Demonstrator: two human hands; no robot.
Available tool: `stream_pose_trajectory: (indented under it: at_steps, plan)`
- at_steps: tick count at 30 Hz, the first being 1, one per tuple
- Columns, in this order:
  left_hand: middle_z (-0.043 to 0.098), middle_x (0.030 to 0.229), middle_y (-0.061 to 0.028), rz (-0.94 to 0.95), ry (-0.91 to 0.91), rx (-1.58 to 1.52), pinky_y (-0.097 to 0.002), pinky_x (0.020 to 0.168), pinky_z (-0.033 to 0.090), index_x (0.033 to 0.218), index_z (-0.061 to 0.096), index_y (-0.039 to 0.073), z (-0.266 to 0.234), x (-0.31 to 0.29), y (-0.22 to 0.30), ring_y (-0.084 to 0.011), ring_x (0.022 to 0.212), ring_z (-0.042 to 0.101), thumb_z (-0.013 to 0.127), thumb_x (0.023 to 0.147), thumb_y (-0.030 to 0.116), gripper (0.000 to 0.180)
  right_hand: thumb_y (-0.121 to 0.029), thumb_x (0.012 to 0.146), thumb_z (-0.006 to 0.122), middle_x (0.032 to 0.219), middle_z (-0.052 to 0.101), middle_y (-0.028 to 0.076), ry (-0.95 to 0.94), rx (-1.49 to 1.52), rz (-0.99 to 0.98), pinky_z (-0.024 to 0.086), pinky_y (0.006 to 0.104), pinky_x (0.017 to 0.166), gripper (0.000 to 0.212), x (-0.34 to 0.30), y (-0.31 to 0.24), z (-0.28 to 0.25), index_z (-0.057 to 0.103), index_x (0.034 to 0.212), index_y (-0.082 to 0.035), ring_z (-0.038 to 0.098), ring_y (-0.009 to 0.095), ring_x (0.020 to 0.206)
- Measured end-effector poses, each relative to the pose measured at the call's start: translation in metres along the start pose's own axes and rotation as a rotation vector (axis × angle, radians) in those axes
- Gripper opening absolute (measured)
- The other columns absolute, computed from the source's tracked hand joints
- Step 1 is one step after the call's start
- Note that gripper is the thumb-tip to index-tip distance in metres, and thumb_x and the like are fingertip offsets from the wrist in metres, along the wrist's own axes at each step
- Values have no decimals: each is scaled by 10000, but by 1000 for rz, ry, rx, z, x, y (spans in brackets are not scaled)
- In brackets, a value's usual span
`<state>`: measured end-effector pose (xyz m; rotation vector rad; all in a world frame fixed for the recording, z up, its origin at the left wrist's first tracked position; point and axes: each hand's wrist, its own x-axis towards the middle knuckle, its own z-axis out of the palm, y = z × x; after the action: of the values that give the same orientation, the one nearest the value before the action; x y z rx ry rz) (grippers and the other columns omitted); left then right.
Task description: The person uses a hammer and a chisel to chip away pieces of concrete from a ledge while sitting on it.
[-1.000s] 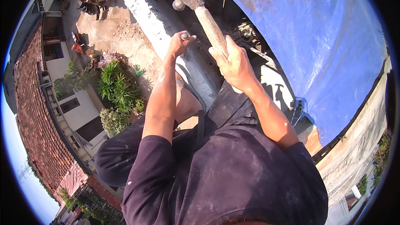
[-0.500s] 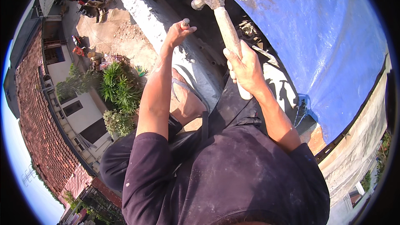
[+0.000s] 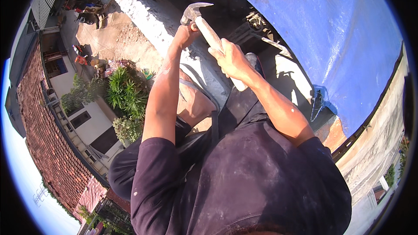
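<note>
My right hand (image 3: 231,60) is wrapped round the pale wooden handle of a claw hammer (image 3: 210,35). The worn grey hammer head is right over my left hand (image 3: 184,37), with its claw pointing to the right. My left fist is closed round a metal chisel, mostly hidden now by the fist and the hammer head. Below that fist runs a rough, chipped white wall top (image 3: 150,22). Whether the hammer touches the chisel, I cannot tell.
A blue tarp (image 3: 313,26) covers the upper right. Between it and the wall is a dark gap with rubble and pale boards. Far below on the left lie a yard (image 3: 119,32), green plants (image 3: 124,89) and a house with a tiled roof (image 3: 41,126).
The hammer has come down and to the left, from well above my left hand to right over it. My left fist stays in nearly the same place.
</note>
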<state>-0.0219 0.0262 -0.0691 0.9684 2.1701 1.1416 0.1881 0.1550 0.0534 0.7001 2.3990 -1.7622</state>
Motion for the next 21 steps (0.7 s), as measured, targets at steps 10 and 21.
stream_pose_trajectory:
  at_steps: [10,21]
  plan:
    - [505,654,-42,-169,86,-47,-331,646,453,827,567,14,-6,-4,7,-115,670,462,729,884,222,270,-233,1030,623,679,596,42,504,672,-486,458,273,482,275,-27,-59,-9,493,1049,8,572,104,526]
    - [550,681,3,-178,147,-39,-319,672,460,770,582,46,-19,-3,2,-102,690,493,741,893,242,280,-291,1013,655,619,558,171,319,273,-323,461,366,506,352,-28,-65,-41,505,919,14,586,183,529]
